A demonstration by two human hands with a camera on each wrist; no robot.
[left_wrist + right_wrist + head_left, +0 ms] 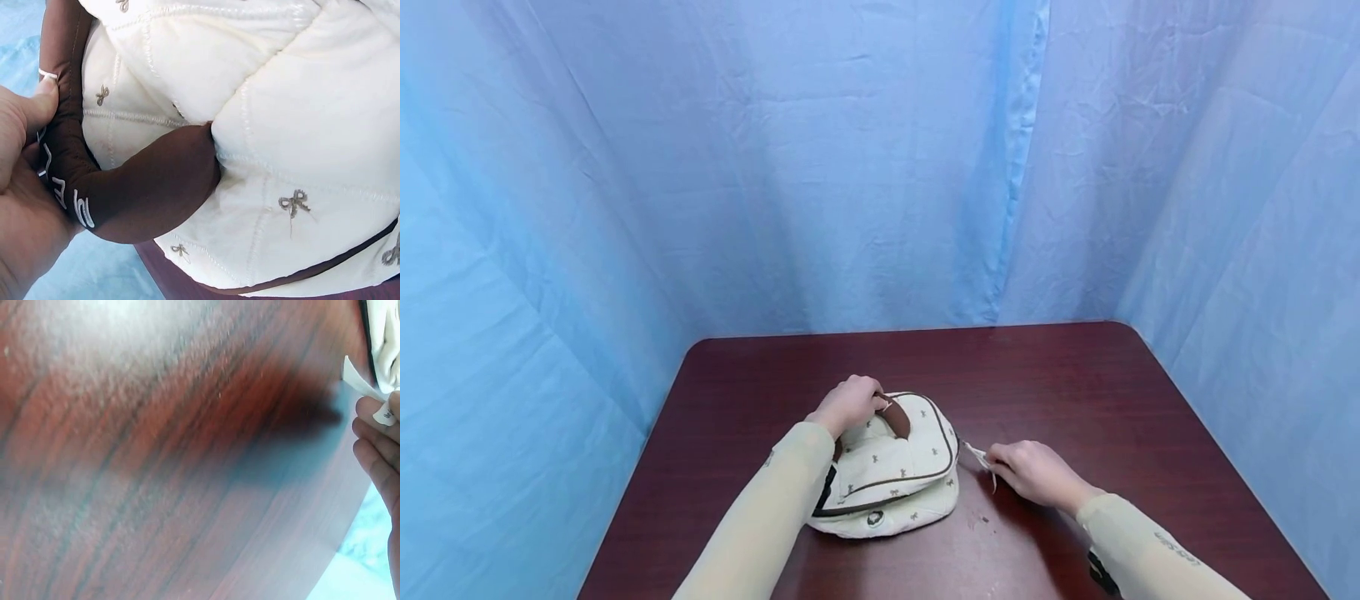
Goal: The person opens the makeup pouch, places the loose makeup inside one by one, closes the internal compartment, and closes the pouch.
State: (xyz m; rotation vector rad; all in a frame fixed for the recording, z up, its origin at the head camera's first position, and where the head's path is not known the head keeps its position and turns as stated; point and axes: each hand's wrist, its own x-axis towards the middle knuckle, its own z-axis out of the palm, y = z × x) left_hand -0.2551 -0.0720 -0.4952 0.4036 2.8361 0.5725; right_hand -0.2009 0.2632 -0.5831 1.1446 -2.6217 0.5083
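Observation:
A cream quilted bag (925, 458) with small bow motifs and dark piping lies on the table, left of its middle. My left hand (850, 402) grips its padded brown handle (156, 187), thumb on one side and fingers behind, as the left wrist view shows. Off the bag's right end runs a thin white ribbon (976, 454), stretched toward my right hand (1037, 475), which pinches it. In the right wrist view, the ribbon (359, 380) and a small white printed tag (384, 415) show at the fingertips. How the ribbon joins the bag is too small to tell.
The dark red wooden table (1045, 375) has rounded far corners. Pale blue curtains (865, 167) hang behind it and along both sides. A little dark mark (985, 518) shows on the tabletop near the bag's right front.

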